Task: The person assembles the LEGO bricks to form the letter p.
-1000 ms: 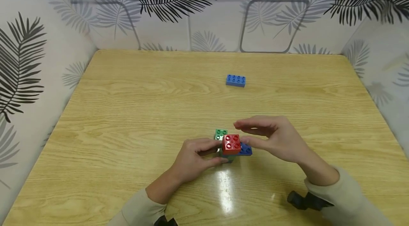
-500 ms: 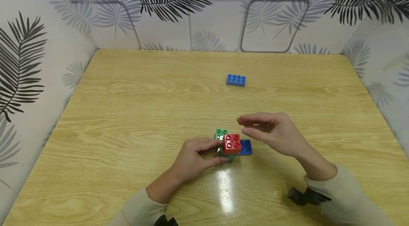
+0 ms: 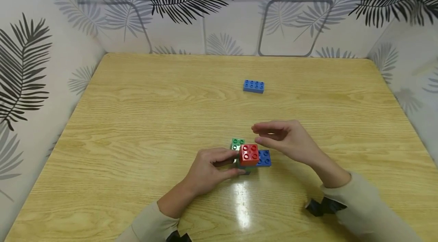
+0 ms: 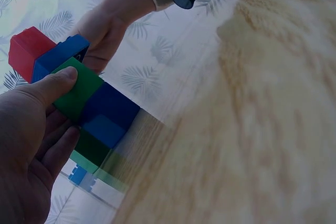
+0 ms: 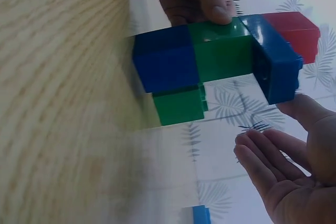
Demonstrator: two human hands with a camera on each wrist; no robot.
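Left hand (image 3: pixel 213 166): you grip the brick stack (image 5: pixel 223 59) by its upper green brick (image 4: pixel 84 90).
Right hand (image 3: pixel 287 141): relaxed, holding nothing, just beside the stack's overhanging blue brick (image 3: pixel 265 158).
Room: table (image 3: pixel 137 112) on both sides; far edge beyond the loose blue brick (image 3: pixel 253 86).
Stack axis: upright, red brick (image 3: pixel 249 154) on top, overhang pointing to your right.

Your glossy, pale yellow wood-grain table (image 3: pixel 154 101) filled the middle and bottom of the head view. A blue rectangular eight-stud plastic brick (image 3: pixel 253 86) lay on it above centre; a stack of green, blue and red plastic bricks (image 3: pixel 249 155) stood below centre.
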